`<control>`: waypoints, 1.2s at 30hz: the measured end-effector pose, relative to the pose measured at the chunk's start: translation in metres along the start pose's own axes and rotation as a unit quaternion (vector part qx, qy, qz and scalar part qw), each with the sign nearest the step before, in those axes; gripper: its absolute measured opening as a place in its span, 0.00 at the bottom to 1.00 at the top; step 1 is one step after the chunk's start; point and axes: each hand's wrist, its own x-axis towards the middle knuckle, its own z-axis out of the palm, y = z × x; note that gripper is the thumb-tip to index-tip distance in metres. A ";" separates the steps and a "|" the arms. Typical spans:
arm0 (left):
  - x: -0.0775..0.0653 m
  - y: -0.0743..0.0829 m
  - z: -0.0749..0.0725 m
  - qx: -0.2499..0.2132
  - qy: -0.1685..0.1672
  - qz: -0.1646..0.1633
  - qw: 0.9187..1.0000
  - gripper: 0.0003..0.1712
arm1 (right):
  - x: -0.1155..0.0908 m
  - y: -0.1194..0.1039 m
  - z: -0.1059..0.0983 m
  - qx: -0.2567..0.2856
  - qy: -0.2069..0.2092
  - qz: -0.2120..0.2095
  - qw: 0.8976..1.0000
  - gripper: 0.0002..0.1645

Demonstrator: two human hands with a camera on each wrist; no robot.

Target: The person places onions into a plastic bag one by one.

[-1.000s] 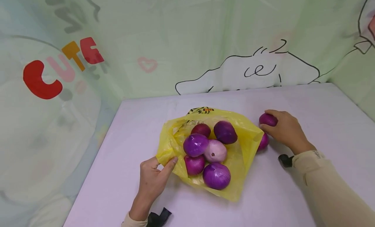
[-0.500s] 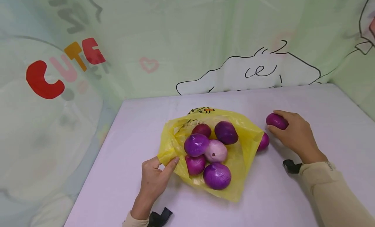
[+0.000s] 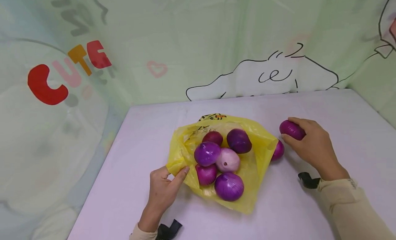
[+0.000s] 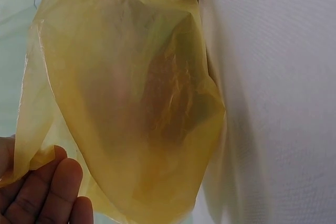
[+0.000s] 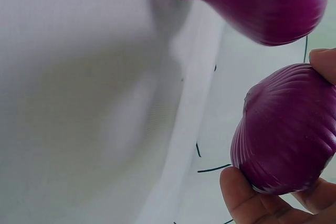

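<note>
A yellow plastic bag (image 3: 252,185) lies spread open on the table, with several purple onions (image 3: 229,186) in its mouth. My left hand (image 3: 162,188) pinches the bag's left edge between thumb and fingers; the left wrist view shows the thin film (image 4: 131,103) hanging beside the fingers (image 4: 65,179). To the right of the bag, my right hand (image 3: 314,143) grips a purple onion (image 3: 292,130). In the right wrist view that onion (image 5: 286,129) sits between thumb and fingers. Another onion (image 3: 277,150) rests against the bag's right side, partly hidden by it.
The table (image 3: 117,185) has a pale lilac cover. A printed cloth (image 3: 204,44) stands behind and at the sides. Black straps (image 3: 168,229) show at both wrists.
The right hand has moved a little right and toward me with the onion, away from the bag, then barely shifted. The left hand keeps its pinch on the bag.
</note>
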 end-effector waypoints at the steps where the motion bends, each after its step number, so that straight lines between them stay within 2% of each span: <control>1: 0.000 0.000 0.000 0.001 0.000 0.001 1.000 0.08 | -0.001 -0.001 0.000 0.000 0.002 -0.001 1.000 0.37; 15: 0.000 0.000 0.000 0.001 0.000 0.007 1.000 0.08 | -0.014 -0.012 -0.007 0.008 0.033 -0.028 0.999 0.35; 36: -0.001 -0.002 0.000 0.002 0.000 0.012 1.000 0.08 | -0.026 -0.031 -0.012 0.024 0.059 -0.060 0.996 0.36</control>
